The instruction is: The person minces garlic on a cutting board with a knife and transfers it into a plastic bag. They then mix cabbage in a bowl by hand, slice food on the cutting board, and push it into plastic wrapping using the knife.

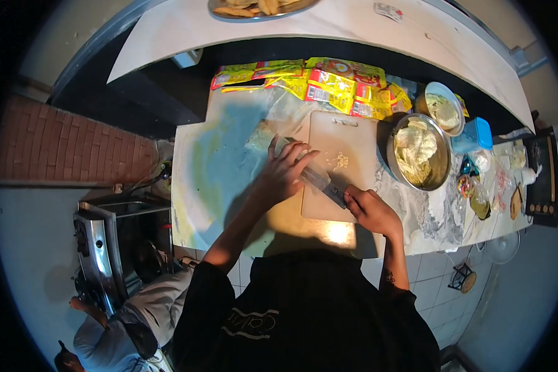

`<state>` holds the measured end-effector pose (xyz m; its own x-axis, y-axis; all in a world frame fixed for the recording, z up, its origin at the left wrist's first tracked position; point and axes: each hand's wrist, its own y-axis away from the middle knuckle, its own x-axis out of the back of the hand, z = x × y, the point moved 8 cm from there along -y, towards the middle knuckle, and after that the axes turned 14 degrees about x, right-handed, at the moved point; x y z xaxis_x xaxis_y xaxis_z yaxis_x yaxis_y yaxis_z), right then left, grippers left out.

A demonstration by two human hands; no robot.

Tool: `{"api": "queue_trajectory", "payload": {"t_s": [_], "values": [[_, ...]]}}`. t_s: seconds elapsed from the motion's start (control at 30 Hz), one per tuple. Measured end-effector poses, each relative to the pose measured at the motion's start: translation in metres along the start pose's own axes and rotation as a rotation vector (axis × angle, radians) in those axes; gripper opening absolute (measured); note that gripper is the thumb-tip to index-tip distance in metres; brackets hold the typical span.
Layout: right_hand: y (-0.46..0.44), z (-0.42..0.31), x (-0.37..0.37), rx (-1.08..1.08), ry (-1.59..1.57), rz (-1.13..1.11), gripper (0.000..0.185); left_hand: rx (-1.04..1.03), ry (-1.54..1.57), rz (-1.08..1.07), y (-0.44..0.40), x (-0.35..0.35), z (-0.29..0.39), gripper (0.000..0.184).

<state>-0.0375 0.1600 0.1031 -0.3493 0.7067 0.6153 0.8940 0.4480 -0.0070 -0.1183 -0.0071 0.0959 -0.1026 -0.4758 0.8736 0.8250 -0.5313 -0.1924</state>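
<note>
My right hand (373,211) is closed around the handle of a knife (317,178) with a wide blade, which slants up and left across the white cutting board (325,208). My left hand (286,168) has its fingers spread over the blade near the board's left edge, hiding part of it. It appears to touch the blade; whether anything lies under the fingers is hidden. Small pale chopped pieces (339,161) lie on the board to the right of the blade.
Yellow and red packets (335,87) line the counter's back. A steel bowl (443,170) of pale leafy food, a smaller bowl (457,126) and a blue container (475,135) stand at right. A plate (263,15) of food sits on the ledge. Another person (121,332) is lower left.
</note>
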Motion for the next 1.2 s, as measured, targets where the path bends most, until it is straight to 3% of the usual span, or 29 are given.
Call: {"api": "queue_trajectory", "payload": {"t_s": [0.13, 0.23, 0.33, 0.4, 0.53, 0.77, 0.87, 0.97, 1.03, 1.1, 1.2], "values": [[0.023, 0.003, 0.009, -0.094, 0.036, 0.021, 0.012, -0.090, 0.023, -0.004, -0.016, -0.029, -0.015, 0.055], [0.050, 0.004, 0.012, -0.207, 0.013, 0.025, 0.012, -0.125, 0.078, 0.116, -0.022, -0.032, -0.018, 0.042], [0.084, 0.014, 0.011, -0.221, 0.027, 0.055, 0.011, -0.095, 0.137, 0.085, -0.026, -0.039, -0.027, 0.042], [0.105, 0.022, 0.009, -0.286, -0.070, 0.090, 0.018, -0.098, 0.135, 0.075, -0.027, -0.041, -0.030, 0.045], [0.137, 0.039, 0.004, -0.376, -0.317, 0.232, 0.011, -0.040, 0.159, 0.043, -0.025, -0.042, -0.037, 0.052], [0.134, 0.061, -0.012, -0.353, -0.329, 0.432, 0.014, 0.054, 0.211, -0.029, -0.025, -0.054, -0.055, 0.055], [0.123, 0.059, -0.020, -0.336, -0.381, 0.479, 0.012, -0.007, 0.194, -0.005, -0.024, -0.049, -0.053, 0.056], [0.118, 0.062, -0.019, -0.427, -0.306, 0.506, 0.009, 0.035, 0.236, -0.009, -0.025, -0.048, -0.057, 0.056], [0.119, 0.073, -0.022, -0.446, -0.231, 0.525, 0.010, 0.037, 0.222, 0.011, -0.025, -0.047, -0.053, 0.060], [0.118, 0.079, -0.020, -0.331, -0.024, 0.569, 0.021, 0.033, 0.212, 0.027, -0.024, -0.044, -0.042, 0.063], [0.108, 0.068, -0.020, -0.429, -0.118, 0.559, 0.037, 0.016, 0.189, 0.086, -0.025, -0.026, -0.014, 0.067]]}}
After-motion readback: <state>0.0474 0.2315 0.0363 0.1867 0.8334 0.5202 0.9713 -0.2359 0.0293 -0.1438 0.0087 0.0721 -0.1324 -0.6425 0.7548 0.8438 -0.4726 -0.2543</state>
